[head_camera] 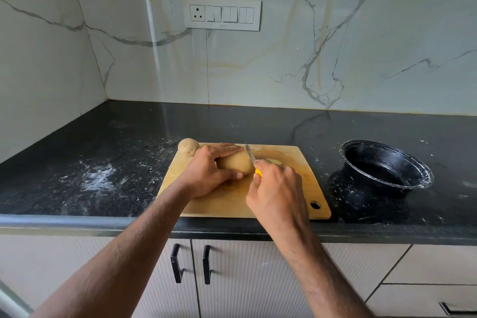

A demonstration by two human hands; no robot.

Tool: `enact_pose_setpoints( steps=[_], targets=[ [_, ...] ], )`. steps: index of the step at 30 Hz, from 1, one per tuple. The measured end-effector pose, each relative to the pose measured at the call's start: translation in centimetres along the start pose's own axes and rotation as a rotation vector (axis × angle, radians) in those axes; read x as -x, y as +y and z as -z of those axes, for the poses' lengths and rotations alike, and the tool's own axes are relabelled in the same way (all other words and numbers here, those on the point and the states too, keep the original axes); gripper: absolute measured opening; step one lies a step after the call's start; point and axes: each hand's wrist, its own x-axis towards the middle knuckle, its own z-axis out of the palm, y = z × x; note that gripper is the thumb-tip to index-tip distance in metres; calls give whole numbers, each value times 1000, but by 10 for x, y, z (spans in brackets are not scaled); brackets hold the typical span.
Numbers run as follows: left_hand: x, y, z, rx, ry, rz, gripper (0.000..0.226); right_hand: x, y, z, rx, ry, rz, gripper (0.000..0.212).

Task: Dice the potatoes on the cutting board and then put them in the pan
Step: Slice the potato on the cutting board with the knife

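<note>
A wooden cutting board [289,188] lies on the black counter near its front edge. On it a large brown potato [236,164] lies on its side, and my left hand [209,171] grips it from the left, fingers over the top and thumb in front. My right hand [275,188] grips a yellow-handled knife [251,155] whose blade rests against the potato's right end. A pale cut slice [274,162] lies just beyond my right hand. A second, smaller potato [188,146] sits at the board's far left corner. The black pan [387,165] stands to the right of the board, with nothing seen inside.
The black counter [103,162] is dusted with white streaks left of the board and around the pan. A marble backsplash with a switch panel [222,14] rises behind. Below the counter edge are cabinet doors with black handles [176,263].
</note>
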Motion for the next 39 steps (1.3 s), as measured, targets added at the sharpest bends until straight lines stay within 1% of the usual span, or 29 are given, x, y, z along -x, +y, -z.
enact_pose_setpoints(
  steps=[7,11,14,17,19,26,29,34,39],
  targets=[
    [-3,-5,2,34,-28,-27,62,-20,-2,-8,-23,-100,-21,25],
    [-3,-5,1,27,-9,-24,62,-25,-1,-15,-49,-115,-58,26],
    [-2,-4,-1,-16,25,-13,64,-20,-1,-15,-67,-118,-84,25],
    [-2,-2,-1,-26,50,11,64,-6,-1,-16,-69,-184,-107,24],
    [-2,-1,-1,-27,49,24,63,5,0,-16,-50,-212,-98,28],
    [-2,-1,1,-12,55,86,67,10,14,-9,-19,-182,-28,33],
    [-2,-2,1,1,70,107,67,9,24,-4,-19,-139,0,31],
    [-4,-3,0,-2,93,131,67,7,32,-9,12,-124,32,31],
    [-3,-4,3,57,82,135,66,-10,47,-7,8,-97,-9,31]
  ],
)
